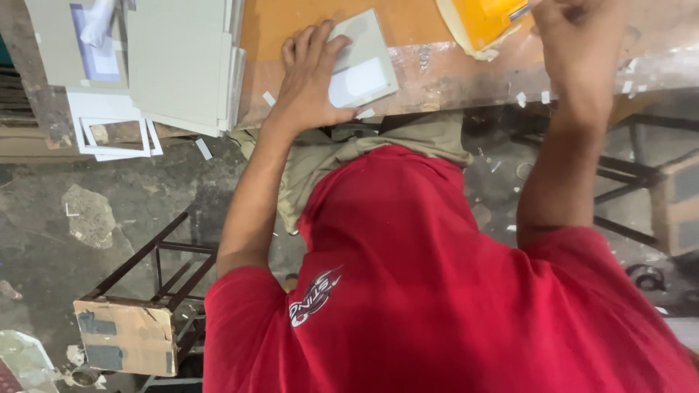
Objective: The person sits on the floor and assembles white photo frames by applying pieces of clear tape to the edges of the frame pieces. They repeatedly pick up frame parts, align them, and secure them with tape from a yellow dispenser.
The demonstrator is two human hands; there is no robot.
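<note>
Two hands busy. Left hand (309,76) flat, fingers spread, pinning grey card (362,62) at tabletop (437,73) edge so it stays put. Right hand (575,33) closed by yellow tub (484,18); what it pinches, cannot tell.

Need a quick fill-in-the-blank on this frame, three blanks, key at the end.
1. The left hand presses flat on a grey ____.
2. The right hand is next to a ____ container.
3. The person's shirt is ____.
Missing words: card; yellow; red.
</note>
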